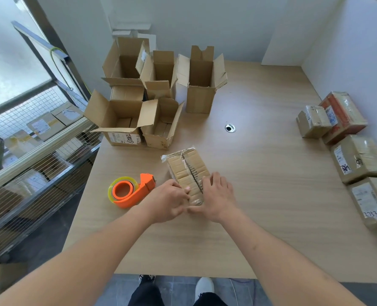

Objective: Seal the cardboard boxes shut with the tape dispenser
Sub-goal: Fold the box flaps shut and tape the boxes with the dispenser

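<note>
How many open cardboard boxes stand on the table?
5, clustered at the table's far left: back-left, back-middle, tall one at right, front-left labelled, front-right. More may hide behind.

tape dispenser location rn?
Head view: the orange tape dispenser lies on the table, untouched, just left of the left hand and the box both hands are working on.
</note>
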{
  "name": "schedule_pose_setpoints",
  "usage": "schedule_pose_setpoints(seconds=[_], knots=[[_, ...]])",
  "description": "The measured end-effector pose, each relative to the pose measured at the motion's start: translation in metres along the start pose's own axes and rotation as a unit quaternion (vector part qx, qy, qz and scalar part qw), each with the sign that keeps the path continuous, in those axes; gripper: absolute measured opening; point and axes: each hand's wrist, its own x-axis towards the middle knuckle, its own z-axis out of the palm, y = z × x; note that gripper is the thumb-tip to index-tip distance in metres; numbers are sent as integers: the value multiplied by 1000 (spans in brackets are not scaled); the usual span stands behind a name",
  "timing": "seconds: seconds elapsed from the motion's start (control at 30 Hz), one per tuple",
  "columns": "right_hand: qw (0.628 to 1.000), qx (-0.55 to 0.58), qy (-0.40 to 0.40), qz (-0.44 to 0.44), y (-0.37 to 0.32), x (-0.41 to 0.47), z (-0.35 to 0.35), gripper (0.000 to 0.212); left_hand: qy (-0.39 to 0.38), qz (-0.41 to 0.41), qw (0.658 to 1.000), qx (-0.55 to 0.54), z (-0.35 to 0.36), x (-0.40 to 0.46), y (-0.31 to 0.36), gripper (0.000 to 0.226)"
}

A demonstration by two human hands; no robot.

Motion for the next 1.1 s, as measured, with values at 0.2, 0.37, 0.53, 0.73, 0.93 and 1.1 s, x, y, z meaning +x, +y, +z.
schedule_pose_setpoints(seconds=[0.2,0.37,0.53,0.73,0.93,1.1], knots=[[1000,7,23,-2,-14,5,6,86,33,-3,999,11,-21,5,-14,54],[997,-77,-3,-28,0,8,-1,99,25,-55,996,61,-28,16,-16,63],[992,-102,2,-69,20,5,-3,103,-26,-94,989,110,-25,25,-22,60],[993,-74,43,-75,34,1,10,97,-39,-117,990,61,-16,24,-24,57],[990,-85,85,-70,38,7,8,86,-37,-126,989,74,-10,17,-17,55],[992,-113,42,-23,23,7,8,103,-46,-85,983,154,-10,6,-14,55]])
